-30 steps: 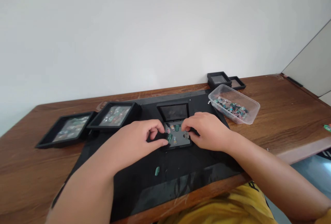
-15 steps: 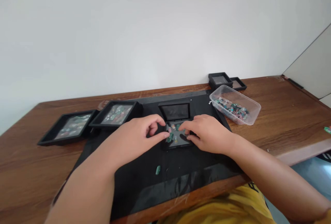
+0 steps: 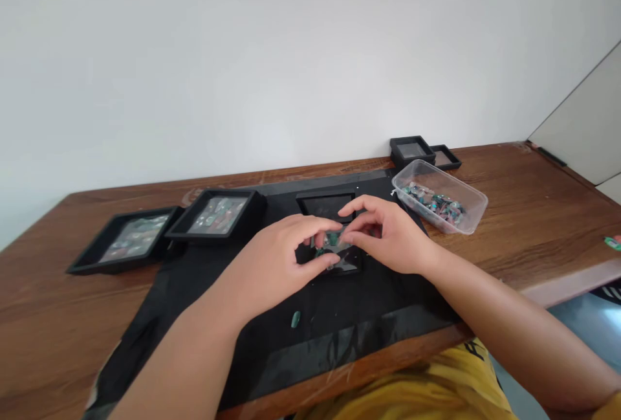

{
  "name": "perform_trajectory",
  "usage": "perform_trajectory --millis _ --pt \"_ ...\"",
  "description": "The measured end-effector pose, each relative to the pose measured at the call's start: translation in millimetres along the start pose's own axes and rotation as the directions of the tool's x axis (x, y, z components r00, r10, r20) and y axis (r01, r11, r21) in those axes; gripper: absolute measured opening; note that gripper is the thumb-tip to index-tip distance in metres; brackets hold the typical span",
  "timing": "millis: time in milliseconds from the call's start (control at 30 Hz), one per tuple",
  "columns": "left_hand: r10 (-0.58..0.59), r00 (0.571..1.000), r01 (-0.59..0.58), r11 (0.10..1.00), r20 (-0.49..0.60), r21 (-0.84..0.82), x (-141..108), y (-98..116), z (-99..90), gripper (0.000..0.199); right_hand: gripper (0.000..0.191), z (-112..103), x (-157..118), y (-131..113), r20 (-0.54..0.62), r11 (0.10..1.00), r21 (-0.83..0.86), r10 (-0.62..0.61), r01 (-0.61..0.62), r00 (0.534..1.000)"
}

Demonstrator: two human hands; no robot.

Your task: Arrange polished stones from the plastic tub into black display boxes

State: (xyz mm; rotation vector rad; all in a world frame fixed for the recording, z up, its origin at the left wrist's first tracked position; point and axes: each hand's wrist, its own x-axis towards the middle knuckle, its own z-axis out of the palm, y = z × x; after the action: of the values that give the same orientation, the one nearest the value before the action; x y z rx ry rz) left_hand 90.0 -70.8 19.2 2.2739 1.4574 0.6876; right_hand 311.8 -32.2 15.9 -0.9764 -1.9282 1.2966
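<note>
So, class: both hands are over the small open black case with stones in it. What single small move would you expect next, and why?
Probably settling the stones flat in the open case. The left hand and right hand pinch at them from either side, and the lid stands open behind.

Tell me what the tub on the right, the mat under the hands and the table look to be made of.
Clear tub: thin, glossy plastic by the look of it, since the small stones inside show through its walls.
Black mat: matte and soft-looking, perhaps fabric or foam; its near strip shines like film.
Table: brown with visible grain, either wood or wood-look laminate.
</note>
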Motion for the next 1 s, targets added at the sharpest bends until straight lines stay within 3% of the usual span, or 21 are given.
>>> perform_trajectory --millis 133,233,733,1000 --pt "0.076 0.995 -0.077 0.997 -0.059 -0.009 0.0 0.8 -1.5 0.027 0.028 -2.3 2.4 2.7 0.079 0.968 0.235 0.071 -0.088 0.994" --pt "0.113 0.990 -0.114 0.993 -0.083 -0.008 -0.2 1.2 -3.3 0.028 0.027 -2.3 2.7 5.0 0.109 0.943 0.310 0.094 -0.123 0.990" --pt "0.186 0.980 -0.177 0.977 -0.075 0.119 1.4 -3.0 -3.7 0.034 0.022 0.0 3.2 6.5 0.077 0.943 0.305 0.119 -0.137 0.990" --pt "0.210 0.970 -0.198 0.975 -0.123 0.104 2.7 -3.3 -3.1 0.034 0.037 -2.3 6.5 8.3 0.135 0.908 0.394 0.095 -0.141 0.986"
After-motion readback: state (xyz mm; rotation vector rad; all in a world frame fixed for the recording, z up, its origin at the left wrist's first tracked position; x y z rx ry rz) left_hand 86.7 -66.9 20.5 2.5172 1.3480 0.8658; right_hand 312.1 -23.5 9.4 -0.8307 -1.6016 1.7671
